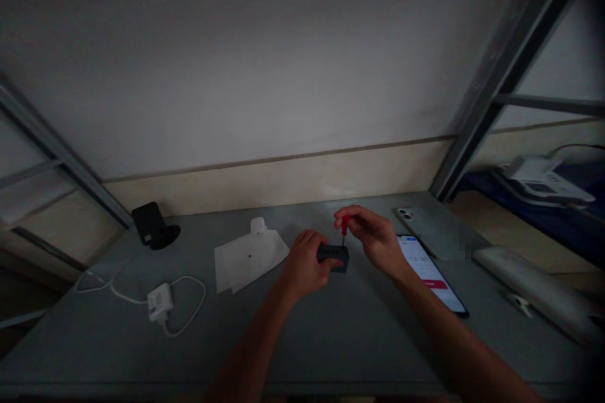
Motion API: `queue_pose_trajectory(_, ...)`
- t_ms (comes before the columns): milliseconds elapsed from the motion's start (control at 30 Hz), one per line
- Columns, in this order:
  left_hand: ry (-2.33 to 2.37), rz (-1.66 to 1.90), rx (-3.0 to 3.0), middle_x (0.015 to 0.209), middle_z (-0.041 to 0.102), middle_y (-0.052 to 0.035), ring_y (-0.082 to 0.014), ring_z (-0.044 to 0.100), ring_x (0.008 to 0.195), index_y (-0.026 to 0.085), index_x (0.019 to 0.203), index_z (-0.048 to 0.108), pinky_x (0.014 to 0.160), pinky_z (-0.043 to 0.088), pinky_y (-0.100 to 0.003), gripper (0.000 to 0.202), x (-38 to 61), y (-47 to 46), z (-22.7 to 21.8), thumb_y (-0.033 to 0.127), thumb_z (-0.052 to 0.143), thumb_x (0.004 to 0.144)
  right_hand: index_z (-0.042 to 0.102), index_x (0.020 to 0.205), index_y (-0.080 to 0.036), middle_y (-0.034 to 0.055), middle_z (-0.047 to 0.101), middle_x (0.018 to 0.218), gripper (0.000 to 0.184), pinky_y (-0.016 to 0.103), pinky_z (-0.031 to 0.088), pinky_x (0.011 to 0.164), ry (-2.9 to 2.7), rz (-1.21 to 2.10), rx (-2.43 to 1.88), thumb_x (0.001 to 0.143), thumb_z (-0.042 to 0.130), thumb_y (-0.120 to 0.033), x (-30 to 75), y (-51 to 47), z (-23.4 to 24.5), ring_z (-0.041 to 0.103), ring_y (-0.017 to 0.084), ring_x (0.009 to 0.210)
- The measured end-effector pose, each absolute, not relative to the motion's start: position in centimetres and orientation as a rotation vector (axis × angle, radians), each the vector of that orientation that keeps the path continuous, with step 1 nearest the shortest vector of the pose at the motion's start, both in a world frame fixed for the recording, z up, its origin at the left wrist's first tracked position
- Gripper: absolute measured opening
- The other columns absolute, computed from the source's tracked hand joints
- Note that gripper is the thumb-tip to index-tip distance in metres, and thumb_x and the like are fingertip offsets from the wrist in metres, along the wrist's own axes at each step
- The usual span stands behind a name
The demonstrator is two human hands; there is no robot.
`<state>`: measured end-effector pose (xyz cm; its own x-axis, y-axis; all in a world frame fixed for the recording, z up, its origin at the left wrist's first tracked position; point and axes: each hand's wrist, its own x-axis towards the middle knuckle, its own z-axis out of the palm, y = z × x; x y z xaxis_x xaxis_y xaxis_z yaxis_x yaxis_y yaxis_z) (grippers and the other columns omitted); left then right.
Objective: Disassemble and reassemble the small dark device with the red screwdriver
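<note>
"Going left to right, what stands on the grey worktop (331, 343)?"

"A black upright panel on a round base (149, 220), then a square white adapter (159, 302) with a looped white cable (204, 296). Next, overlapping white paper sheets (267, 252) bearing 1 dark speck (250, 256), too small to identify, and a rounded white case (258, 225) at their far edge."

"And the hands?"

"Right of the paper, the left hand (305, 266) is clamped around a dark grey slotted block (336, 252). The right hand (373, 236) pinches a thin red-handled screwdriver (345, 225), roughly upright, its tip at the block's right end."

"How far along?"

"Partway, I'd judge. The block is steadied and the tool is in position. Work at that end looks unfinished; I can't tell whether a screw sits under the tip, or how many are done."

"Farther right?"

"A pale phone (420, 227) with its cameras up, a black-edged phone (428, 269) with a lit screen, a small white piece (520, 304) and a long grey case (532, 286)."
</note>
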<state>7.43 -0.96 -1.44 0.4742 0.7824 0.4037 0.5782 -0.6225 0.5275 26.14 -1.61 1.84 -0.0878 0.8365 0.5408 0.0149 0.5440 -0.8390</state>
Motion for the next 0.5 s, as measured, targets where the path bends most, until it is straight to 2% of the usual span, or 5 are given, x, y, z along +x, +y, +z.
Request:
queue_pose_trajectory(167,1.148,0.911,2.41,0.095,0.061,-0.0059,-0.0247,0.057,0.094,0.019,0.092,0.055,0.085,0.046,-0.038,0.03,7.45,-0.96,-1.37,0.03,0.079,0.078,0.07,0.089,-0.024,0.0049,0.064,0.091,0.006,0.036,0.047,0.078,-1.496,0.669,-0.764,0.09,0.068,-0.029,25.99,-1.61,1.89,0.058,0.021,0.084)
queue_pose_trajectory(267,1.15,0.911,2.409,0.095,0.061,-0.0057,-0.0244,0.057,0.094,0.019,0.092,0.056,0.085,0.046,-0.038,0.031,7.44,-0.9,-1.43,0.03,0.08,0.078,0.07,0.096,-0.024,0.0039,0.065,0.085,0.009,0.035,0.047,0.073,-1.474,0.757,-0.772,0.093,0.063,-0.028,26.13,-1.69,1.87,0.059,0.02,0.079)
queue_pose_trajectory(333,1.144,0.912,2.414,0.096,0.061,-0.0056,-0.0242,0.057,0.095,0.019,0.094,0.056,0.085,0.046,-0.038,0.033,7.44,-0.86,-1.49,0.03,0.081,0.077,0.07,0.102,-0.023,0.0047,0.068,0.089,0.015,0.035,0.048,0.073,-1.473,0.833,-0.757,0.097,0.057,-0.029,26.27,-1.75,1.92,0.061,0.021,0.082)
queue_pose_trajectory(433,1.14,0.908,2.418,0.096,0.061,-0.0055,-0.024,0.057,0.095,0.019,0.094,0.056,0.085,0.046,-0.037,0.032,7.47,-0.88,-1.49,0.029,0.081,0.077,0.071,0.097,-0.023,0.0065,0.068,0.099,0.014,0.036,0.049,0.08,-1.502,0.732,-0.744,0.096,0.059,-0.03,26.31,-1.63,1.95,0.062,0.022,0.093)
queue_pose_trajectory(500,1.149,0.905,2.415,0.096,0.061,-0.0056,-0.0241,0.057,0.095,0.019,0.092,0.056,0.086,0.046,-0.037,0.03,7.5,-0.94,-1.43,0.028,0.08,0.077,0.072,0.091,-0.023,0.0059,0.066,0.097,0.01,0.035,0.049,0.079,-1.515,0.61,-0.748,0.093,0.065,-0.03,26.23,-1.48,1.87,0.061,0.021,0.09)
